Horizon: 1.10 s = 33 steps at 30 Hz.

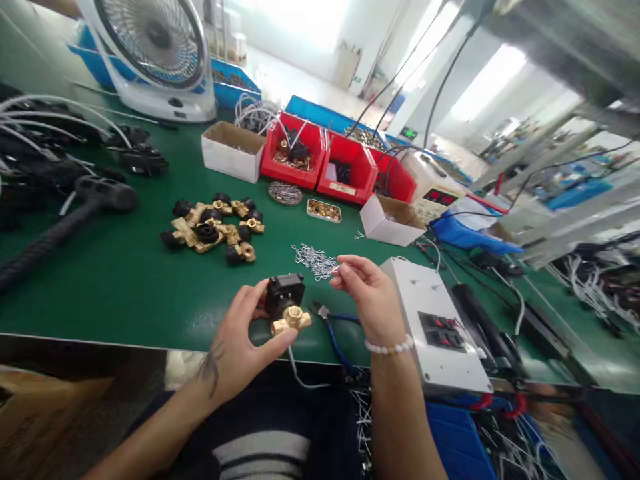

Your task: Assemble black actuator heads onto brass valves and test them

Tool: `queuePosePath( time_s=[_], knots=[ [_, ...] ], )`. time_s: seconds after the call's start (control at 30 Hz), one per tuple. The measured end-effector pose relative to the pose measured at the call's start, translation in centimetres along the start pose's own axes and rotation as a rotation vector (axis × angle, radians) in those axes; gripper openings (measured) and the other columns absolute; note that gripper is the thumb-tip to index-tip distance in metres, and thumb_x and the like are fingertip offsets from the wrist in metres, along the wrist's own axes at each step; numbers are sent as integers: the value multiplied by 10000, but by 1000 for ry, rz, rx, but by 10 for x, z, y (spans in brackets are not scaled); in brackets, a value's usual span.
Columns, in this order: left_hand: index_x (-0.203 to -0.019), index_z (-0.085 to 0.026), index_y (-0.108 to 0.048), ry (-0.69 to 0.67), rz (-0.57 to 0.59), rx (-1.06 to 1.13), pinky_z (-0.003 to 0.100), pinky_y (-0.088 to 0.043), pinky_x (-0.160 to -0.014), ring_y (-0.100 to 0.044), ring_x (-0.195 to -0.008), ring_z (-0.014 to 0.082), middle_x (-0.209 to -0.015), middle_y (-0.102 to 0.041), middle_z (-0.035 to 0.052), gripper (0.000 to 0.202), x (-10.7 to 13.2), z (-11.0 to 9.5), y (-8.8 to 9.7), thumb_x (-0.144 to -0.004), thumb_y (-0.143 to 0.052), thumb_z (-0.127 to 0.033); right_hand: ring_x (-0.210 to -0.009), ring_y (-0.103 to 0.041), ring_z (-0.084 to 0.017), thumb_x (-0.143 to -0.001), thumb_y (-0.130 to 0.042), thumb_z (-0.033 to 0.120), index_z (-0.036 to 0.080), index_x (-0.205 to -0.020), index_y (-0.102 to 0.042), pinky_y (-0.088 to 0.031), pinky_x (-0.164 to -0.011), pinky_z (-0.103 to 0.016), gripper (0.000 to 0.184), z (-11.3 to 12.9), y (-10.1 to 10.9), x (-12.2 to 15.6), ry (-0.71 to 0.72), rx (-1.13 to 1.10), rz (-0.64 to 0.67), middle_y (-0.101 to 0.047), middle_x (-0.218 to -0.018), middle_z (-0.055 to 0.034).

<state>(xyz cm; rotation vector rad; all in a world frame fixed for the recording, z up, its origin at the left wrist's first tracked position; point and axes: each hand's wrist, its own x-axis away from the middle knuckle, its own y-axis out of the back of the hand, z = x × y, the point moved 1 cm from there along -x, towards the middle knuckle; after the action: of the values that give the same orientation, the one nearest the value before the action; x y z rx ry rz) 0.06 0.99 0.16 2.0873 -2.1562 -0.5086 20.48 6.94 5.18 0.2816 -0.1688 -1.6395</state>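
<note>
My left hand [245,343] grips a brass valve with a black cap [287,307] just above the near edge of the green table [125,280]. My right hand [367,293] is pinched on a small metal clip [336,269], held next to a loose pile of the same wire clips [315,259]. A heap of several more brass and black valves [213,230] lies to the left of the hands. Blue-handled pliers [333,327] rest on the table between my wrists.
Red bins [320,160] with small parts, two cardboard boxes [233,152] [393,220], a small parts tray [324,210] and a dish of screws [285,193] line the back. A white fan [155,57] stands far left. A white control box [440,327] sits right. Black hoses [60,207] lie left.
</note>
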Motion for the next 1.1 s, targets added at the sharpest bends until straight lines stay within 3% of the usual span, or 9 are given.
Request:
queuePosePath(
  time_s=[0.23, 0.4, 0.63, 0.87, 1.0, 1.1],
  knots=[
    [-1336, -224, -451, -12, 2, 21, 338, -557, -916, -582, -1032, 185, -1105, -520, 32, 592, -1, -2, 0, -817, -678, -397, -792, -696, -167, -844, -569, 233, 168, -1044, -599, -560, -772, -333, 213, -13, -4, -25, -42, 227, -90, -704, -936, -66],
    [-1344, -205, -447, -19, 4, 4, 326, -556, -912, -577, -1039, 184, -1103, -519, 36, 606, -2, -3, 0, -816, -683, -388, -842, -620, -209, -806, -646, 184, 176, -790, -633, -477, -848, -377, 22, -13, -13, -32, -60, 545, -63, -657, -889, -70],
    [-1346, -201, -445, -42, 1, 1, 326, -561, -911, -570, -1042, 183, -1117, -514, 44, 605, -3, -1, 0, -821, -680, -391, -886, -593, -206, -840, -615, 108, 185, -761, -609, -438, -843, -323, 111, -17, -29, -34, -79, 794, 41, -623, -897, -64],
    [-1348, -214, -444, -41, 0, -12, 340, -554, -925, -578, -1060, 196, -1115, -519, 40, 609, -1, -2, -1, -815, -681, -389, -884, -603, -216, -844, -601, 90, 160, -879, -604, -446, -821, -329, 78, -17, -27, -32, -92, 846, 59, -644, -912, -92],
    [-1348, -223, -442, -37, 3, -57, 371, -550, -930, -595, -1069, 219, -1138, -532, 48, 610, 0, -3, 1, -811, -670, -403, -813, -599, -198, -811, -576, 42, 182, -766, -586, -454, -810, -329, 147, -15, -26, -33, -74, 788, 74, -631, -801, -51],
    [-1355, -228, -440, -49, 7, -106, 423, -519, -977, -592, -1089, 238, -1155, -541, 54, 635, 0, -5, 1, -799, -676, -423, -836, -599, -199, -817, -560, 56, 184, -745, -584, -462, -836, -344, 148, -9, -24, -27, -33, 702, 57, -630, -836, -63]
  ],
)
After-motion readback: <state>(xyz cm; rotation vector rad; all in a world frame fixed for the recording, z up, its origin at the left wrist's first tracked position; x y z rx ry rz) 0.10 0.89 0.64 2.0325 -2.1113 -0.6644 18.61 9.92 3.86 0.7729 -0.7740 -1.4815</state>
